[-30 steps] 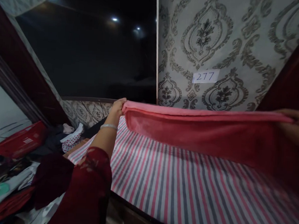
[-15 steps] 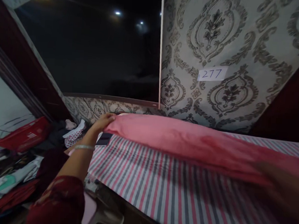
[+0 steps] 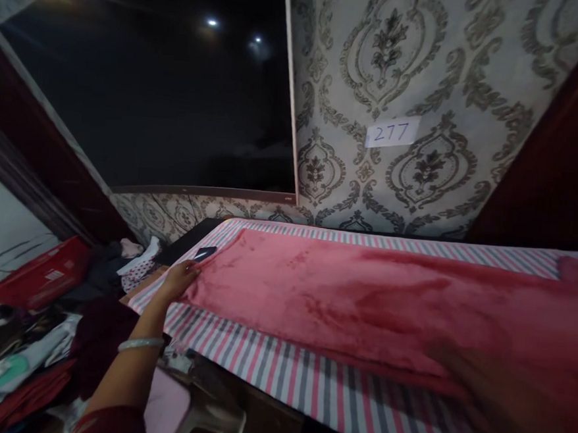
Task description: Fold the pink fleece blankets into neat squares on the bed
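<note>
While the pink plush cloth (image 3: 304, 277) lies spread in a long, folded band on top of the striped cloth (image 3: 240, 348), the left hand (image 3: 181, 280) is at its left end, fingers partly bent and touching the edge; whether they pinch the fabric or merely rest on it, I cannot tell. A pale bracelet (image 3: 140, 343) circles that wrist. The right hand (image 3: 480, 381) is blurred, low over the front edge of the plush cloth toward the right; how far open it is, and whether it has hold of anything, I cannot tell.

Striped fabric shows along the front, back and left of the pink band, in pink, grey and white, covering most of a dark worktop (image 3: 188, 241). Just beyond the left fingers, a dark flat object (image 3: 204, 253) lies on the stripes. Behind, a large black screen (image 3: 178, 103) hangs before patterned wallpaper (image 3: 373, 64), and to its right a white card (image 3: 392, 131) reads 277. At the far left, a red bag (image 3: 42, 272) stands near a heap of clothes (image 3: 21, 369).
</note>
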Available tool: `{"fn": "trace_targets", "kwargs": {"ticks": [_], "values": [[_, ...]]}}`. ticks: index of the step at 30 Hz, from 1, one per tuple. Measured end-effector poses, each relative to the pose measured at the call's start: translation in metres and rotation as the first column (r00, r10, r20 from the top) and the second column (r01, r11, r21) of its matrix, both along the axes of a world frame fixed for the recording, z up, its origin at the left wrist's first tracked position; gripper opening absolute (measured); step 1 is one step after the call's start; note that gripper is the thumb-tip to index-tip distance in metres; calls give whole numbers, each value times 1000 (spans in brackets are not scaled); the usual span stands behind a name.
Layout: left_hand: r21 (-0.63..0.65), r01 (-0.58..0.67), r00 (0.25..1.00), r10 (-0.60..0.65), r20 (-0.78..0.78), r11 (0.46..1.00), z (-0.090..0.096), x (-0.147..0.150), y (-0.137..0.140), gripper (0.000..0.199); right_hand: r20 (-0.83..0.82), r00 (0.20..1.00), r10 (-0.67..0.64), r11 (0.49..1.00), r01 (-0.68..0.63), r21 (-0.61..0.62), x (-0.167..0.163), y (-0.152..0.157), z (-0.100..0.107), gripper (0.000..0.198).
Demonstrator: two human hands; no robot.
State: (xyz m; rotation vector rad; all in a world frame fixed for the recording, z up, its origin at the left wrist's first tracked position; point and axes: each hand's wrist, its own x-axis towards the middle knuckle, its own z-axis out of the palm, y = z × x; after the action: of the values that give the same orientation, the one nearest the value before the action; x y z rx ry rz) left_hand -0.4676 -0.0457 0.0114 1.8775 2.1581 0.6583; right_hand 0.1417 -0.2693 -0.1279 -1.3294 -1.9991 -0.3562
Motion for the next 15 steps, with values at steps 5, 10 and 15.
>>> {"fn": "trace_targets", "kwargs": {"ticks": [5, 10, 15], "values": [[-91, 11, 972, -32, -231, 996, 2, 8, -2, 24, 88, 994, 60, 993, -51, -109, -26, -9, 14, 44], [-14, 199, 898, -189, -398, 980, 2, 67, 45, 46, 47, 998, -38, 977, 47, -206, -49, -8, 20, 46], [-70, 578, 749, -562, -350, 813, -17, 218, 92, 55, 34, 995, -98, 926, 103, -363, -61, -3, 42, 39]]}}
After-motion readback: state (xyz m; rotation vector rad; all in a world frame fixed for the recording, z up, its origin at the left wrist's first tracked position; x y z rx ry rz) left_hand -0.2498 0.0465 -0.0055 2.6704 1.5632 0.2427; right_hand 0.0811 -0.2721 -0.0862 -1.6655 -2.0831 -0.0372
